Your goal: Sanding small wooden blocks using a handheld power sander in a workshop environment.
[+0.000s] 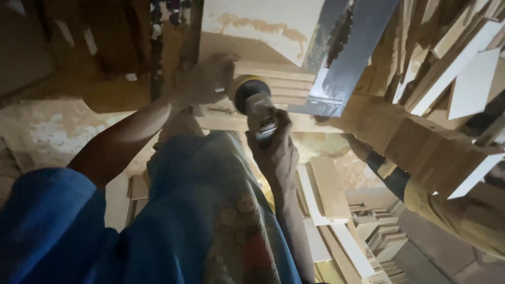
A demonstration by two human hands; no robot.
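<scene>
Wood is everywhere in this dim workshop. Seen from the head camera, cut boards [336, 210] lie in piles on the floor, and more light boards [463, 68] lean at the right side. The floor [58, 131] is dusty and has pale patches.

A person in a blue shirt [200, 221] bends over a wooden piece [273, 87] with stepped edges. A shiny metal saw blade [344, 58] lies slanted just beside that piece, with its teeth along one edge.

The left hand [208, 79] rests on the wooden piece. Its fingers are curled down and pressed on the wood, and it grips no tool. It sits just beside the round head of the power tool.

The right hand [279, 152] is wrapped tight around the grey body of a power tool [255, 105]. The fingers are closed all the way around it. The tool has a round head with a yellow rim, and that head is up against the wooden piece, between the two hands. It is too dark to tell what kind of tool it is.

Lower right, another person's arm [389, 173] in a dark and yellow sleeve reaches under a thick wooden board [421, 142]. The hand on that arm is hidden.
</scene>
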